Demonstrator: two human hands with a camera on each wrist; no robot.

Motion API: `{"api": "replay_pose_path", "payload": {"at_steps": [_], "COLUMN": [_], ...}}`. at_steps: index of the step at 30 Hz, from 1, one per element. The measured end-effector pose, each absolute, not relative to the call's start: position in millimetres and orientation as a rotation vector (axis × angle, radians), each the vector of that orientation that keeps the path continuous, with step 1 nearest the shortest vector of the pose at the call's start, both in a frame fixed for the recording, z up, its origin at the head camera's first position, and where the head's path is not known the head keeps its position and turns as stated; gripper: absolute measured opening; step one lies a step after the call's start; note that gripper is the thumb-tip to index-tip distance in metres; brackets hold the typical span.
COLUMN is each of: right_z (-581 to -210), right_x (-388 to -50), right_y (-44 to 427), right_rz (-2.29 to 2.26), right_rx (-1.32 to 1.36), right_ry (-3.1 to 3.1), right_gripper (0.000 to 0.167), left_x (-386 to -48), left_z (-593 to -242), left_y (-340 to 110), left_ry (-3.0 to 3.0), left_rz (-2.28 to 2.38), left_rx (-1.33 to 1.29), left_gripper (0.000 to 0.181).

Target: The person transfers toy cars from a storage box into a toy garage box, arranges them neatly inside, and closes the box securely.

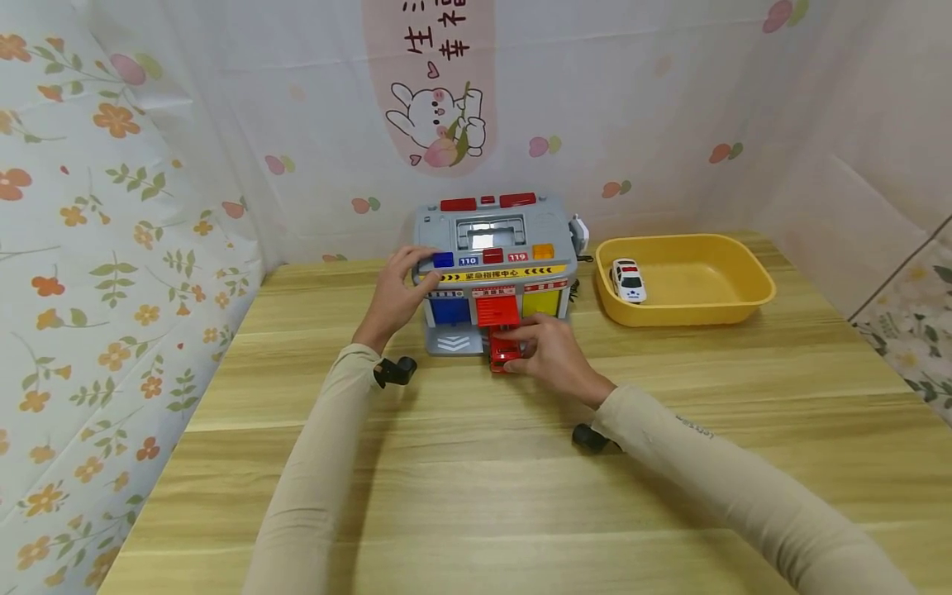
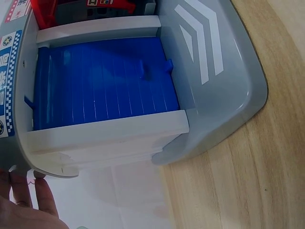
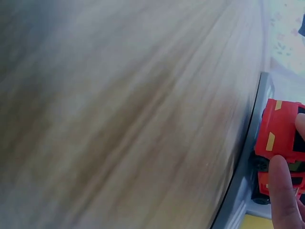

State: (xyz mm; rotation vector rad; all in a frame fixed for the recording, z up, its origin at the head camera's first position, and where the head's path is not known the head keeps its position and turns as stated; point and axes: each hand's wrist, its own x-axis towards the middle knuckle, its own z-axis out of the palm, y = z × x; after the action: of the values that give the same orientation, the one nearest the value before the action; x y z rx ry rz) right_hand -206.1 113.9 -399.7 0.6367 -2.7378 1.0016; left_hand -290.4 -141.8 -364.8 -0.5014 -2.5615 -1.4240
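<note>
A grey toy rescue garage point(image 1: 546, 225) stands near the back of the table. My left hand point(image 1: 392, 296) grips its upper left corner, thumb at the front. The blue door point(image 2: 109, 81) is down, the yellow door point(image 1: 543, 302) too. In the middle, the red door point(image 1: 497, 311) tilts outward. Below it a red toy fire truck point(image 1: 505, 355) sits on the grey ramp, its far end under the door. My right hand point(image 1: 558, 357) pinches the truck between thumb and fingers. The right wrist view shows the truck's red body point(image 3: 279, 131) partly covered by fingers.
To the garage's right, a yellow tray point(image 1: 699, 312) holds a white toy police car point(image 1: 628, 281) at its left end. A white part point(image 1: 579, 233) sticks out from the garage's right side. Patterned cloth point(image 1: 312, 124) hangs behind the wooden table point(image 1: 476, 496).
</note>
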Motion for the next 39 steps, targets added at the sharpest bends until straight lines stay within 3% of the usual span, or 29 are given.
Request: {"api": "replay_pose_path", "payload": {"at_steps": [27, 35, 39], "right_z": [-405.0, -403.3, -401.3], "right_x": [-210.6, -211.7, -212.8], "right_y": [109.7, 115.5, 116.1], "right_rz": [0.951, 1.179, 1.19], "right_rx": [0.629, 0.523, 0.48], "right_ry": [-2.83, -2.777, -2.784], "right_gripper": [0.041, 0.025, 0.028], "left_x": [-289.0, -289.5, -289.3], "left_z": [-366.8, -367.6, -367.9], "left_y": [-141.2, -141.3, -141.7], "left_ry": [-2.533, -2.524, -2.52], "left_rz": [-1.452, -1.446, -1.457], "left_rx": [-0.514, -0.519, -0.519], "left_gripper": [0.039, 0.038, 0.038]}}
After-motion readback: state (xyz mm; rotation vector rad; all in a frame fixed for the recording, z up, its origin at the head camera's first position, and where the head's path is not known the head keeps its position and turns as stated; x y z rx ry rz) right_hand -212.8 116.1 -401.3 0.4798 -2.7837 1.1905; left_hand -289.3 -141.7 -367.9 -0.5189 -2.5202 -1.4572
